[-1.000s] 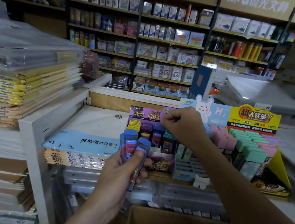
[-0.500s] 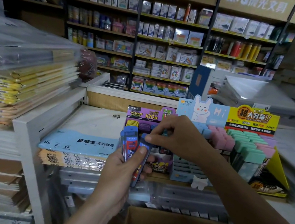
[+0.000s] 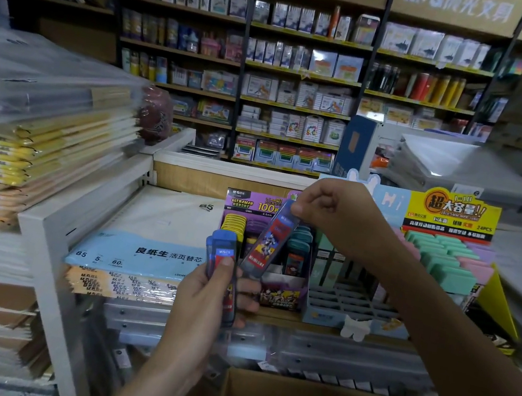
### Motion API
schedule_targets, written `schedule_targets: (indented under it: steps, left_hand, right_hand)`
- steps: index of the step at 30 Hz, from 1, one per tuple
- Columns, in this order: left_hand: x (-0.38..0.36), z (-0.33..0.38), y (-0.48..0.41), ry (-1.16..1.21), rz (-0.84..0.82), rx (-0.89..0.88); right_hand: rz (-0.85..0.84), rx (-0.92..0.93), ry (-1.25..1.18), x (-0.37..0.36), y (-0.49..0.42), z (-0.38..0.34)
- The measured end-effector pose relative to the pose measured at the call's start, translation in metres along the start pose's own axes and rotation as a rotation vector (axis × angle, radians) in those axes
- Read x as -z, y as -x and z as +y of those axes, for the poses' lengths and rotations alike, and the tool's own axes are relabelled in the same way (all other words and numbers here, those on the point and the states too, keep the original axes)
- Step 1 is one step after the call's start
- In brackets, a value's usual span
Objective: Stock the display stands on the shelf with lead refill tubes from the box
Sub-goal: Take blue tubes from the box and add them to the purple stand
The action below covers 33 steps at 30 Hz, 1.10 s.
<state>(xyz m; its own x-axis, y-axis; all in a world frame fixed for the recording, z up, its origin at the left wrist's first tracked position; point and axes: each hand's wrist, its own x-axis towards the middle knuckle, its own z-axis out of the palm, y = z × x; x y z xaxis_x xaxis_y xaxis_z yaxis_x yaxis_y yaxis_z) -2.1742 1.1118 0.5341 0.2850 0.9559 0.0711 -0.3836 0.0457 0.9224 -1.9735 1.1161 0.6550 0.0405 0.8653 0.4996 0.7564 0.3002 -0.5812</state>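
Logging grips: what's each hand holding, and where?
Right hand pinches one tube by its top end; left hand grips several tubes around their lower halves.

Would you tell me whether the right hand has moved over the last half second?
Yes. The right hand rose, pinching one tube, up to the purple display stand's header.

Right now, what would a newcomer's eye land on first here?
The right hand, centre frame, pinching a tilted blue lead refill tube over the purple display stand. Just below-left, the left hand grips a few more tubes; the bright yellow sign stands out at right.
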Motion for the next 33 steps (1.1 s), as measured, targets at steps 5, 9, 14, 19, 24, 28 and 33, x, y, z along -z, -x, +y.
schedule_targets:
  steps: [5, 9, 14, 19, 24, 28, 33]
  left_hand:
    - [0.002, -0.002, -0.001, -0.047, 0.029, -0.028]
    - [-0.001, -0.003, -0.001, -0.046, 0.038, -0.044]
    - [-0.002, -0.007, -0.003, -0.035, 0.035, -0.053]
    - [-0.001, -0.012, -0.008, 0.008, 0.021, -0.036]
    - [-0.004, -0.011, -0.01, 0.032, 0.013, -0.036]
    - [-0.008, -0.009, -0.008, 0.008, 0.017, -0.05]
    - [-0.015, -0.001, -0.002, 0.02, -0.04, -0.088]
  right_hand:
    - [0.029, -0.04, 0.024, -0.003, -0.007, 0.008]
    - [0.02, -0.01, 0.063, -0.012, -0.009, 0.013]
    - [-0.009, 0.028, 0.141, -0.025, -0.011, 0.017]
    - [-0.064, 0.057, 0.231, -0.026, -0.015, 0.018]
    - [-0.101, 0.073, 0.236, -0.026, -0.019, 0.015]
    - [-0.1, 0.049, 0.196, -0.024, -0.019, 0.013]
    - [0.064, 0.132, 0.111, -0.022, -0.01, 0.01]
